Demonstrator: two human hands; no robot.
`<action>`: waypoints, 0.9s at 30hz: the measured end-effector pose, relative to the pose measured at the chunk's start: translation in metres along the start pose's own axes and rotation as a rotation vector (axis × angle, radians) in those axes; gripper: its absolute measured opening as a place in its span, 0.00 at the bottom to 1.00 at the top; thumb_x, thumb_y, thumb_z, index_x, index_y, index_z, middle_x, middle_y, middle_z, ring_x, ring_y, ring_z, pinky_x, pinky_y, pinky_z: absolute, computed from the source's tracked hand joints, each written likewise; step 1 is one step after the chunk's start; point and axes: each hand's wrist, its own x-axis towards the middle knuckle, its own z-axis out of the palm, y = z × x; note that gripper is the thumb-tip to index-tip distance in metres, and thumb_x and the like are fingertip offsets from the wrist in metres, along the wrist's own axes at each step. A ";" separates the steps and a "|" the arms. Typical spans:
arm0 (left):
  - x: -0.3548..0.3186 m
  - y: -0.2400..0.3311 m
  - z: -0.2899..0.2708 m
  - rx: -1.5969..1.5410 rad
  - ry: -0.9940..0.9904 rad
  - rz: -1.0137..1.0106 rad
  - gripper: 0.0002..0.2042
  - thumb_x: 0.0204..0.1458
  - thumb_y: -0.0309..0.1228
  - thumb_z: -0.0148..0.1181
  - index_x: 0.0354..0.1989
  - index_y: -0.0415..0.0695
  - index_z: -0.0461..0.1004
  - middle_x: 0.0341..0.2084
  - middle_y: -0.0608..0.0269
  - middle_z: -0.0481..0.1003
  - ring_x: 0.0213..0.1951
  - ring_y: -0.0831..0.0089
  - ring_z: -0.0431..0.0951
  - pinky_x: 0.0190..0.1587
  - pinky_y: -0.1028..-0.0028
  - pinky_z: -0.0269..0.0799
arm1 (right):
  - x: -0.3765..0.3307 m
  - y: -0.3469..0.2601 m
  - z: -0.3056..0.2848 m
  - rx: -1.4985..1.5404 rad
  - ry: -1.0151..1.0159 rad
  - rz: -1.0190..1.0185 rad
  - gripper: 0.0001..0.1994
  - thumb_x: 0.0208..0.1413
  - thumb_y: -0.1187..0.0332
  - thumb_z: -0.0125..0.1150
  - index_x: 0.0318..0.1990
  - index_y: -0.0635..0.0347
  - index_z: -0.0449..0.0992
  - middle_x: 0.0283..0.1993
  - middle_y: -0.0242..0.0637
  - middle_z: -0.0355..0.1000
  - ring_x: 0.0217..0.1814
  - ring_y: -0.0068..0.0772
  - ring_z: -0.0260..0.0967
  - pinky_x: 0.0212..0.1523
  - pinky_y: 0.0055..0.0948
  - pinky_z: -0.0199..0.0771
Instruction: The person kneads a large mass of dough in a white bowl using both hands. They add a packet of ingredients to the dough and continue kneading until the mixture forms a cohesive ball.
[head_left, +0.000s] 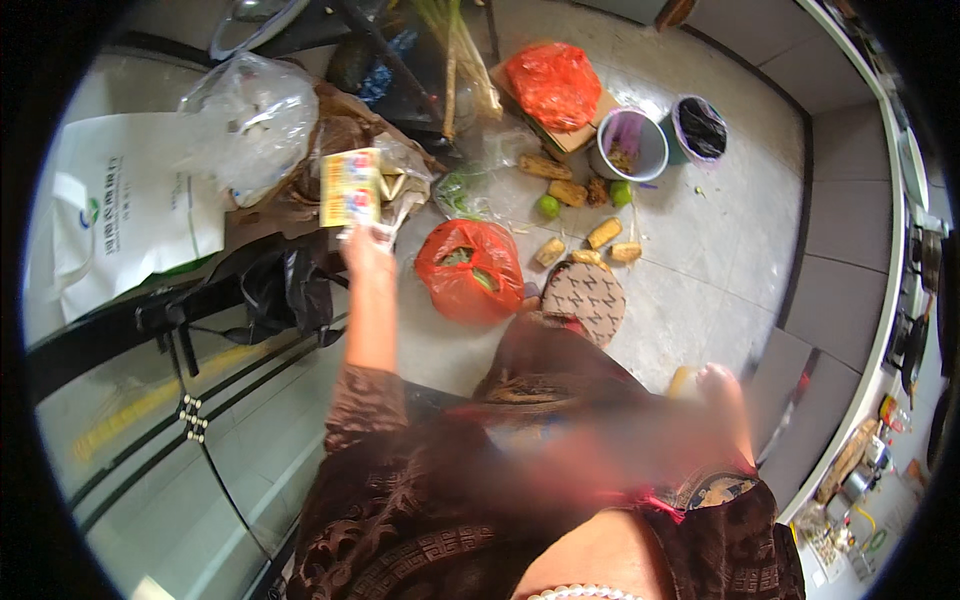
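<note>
My left hand (368,245) reaches forward on the left, closed on the lower end of a yellow printed box (350,188) with red and blue marks. The box is over crumpled brown and clear plastic bags (395,165). Low on the right, my right hand (722,388) looks closed, with a small yellowish thing (683,382) against its fingers. Blur hides what that thing is. Between my arms, a red plastic bag (470,270) with green vegetables inside stands open on the floor, beside a round patterned stool top (585,300).
Yellow-brown chunks (604,234) and green round fruits (621,193) lie on the tiles. Beyond are a pale bucket (632,145), a lined bin (698,130) and a red bag (553,85). A glass-sided black rack (190,400) edges the left, a white bag (140,200) on it.
</note>
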 end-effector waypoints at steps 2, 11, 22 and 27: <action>-0.071 -0.019 0.021 -0.033 -0.109 -0.087 0.08 0.56 0.26 0.51 0.44 0.44 0.68 0.31 0.66 0.70 0.24 0.79 0.69 0.26 0.76 0.68 | 0.003 -0.004 0.004 -0.064 0.091 -0.004 0.09 0.56 0.65 0.55 0.43 0.56 0.71 0.33 0.33 0.73 0.35 0.32 0.73 0.36 0.27 0.72; -0.292 -0.090 0.165 0.368 -0.727 -0.140 0.08 0.58 0.27 0.49 0.43 0.39 0.70 0.24 0.70 0.69 0.23 0.83 0.68 0.25 0.78 0.69 | -0.012 -0.101 0.046 -0.132 -0.009 -0.217 0.10 0.56 0.68 0.56 0.44 0.59 0.72 0.39 0.32 0.72 0.40 0.27 0.72 0.42 0.25 0.71; -0.536 -0.260 0.327 0.551 -1.096 -0.507 0.05 0.57 0.30 0.52 0.34 0.41 0.69 0.22 0.70 0.68 0.23 0.82 0.67 0.26 0.80 0.67 | -0.070 -0.279 -0.092 -1.118 0.443 -1.483 0.23 0.40 0.71 0.67 0.48 0.52 0.73 0.52 0.37 0.67 0.59 0.43 0.57 0.59 0.40 0.56; -0.610 -0.314 0.381 0.648 -1.328 -0.719 0.06 0.54 0.30 0.53 0.35 0.42 0.69 0.24 0.70 0.68 0.24 0.81 0.67 0.27 0.77 0.67 | -0.081 -0.307 -0.180 -1.160 0.559 -1.537 0.16 0.40 0.70 0.67 0.41 0.46 0.78 0.48 0.33 0.69 0.57 0.43 0.57 0.58 0.37 0.56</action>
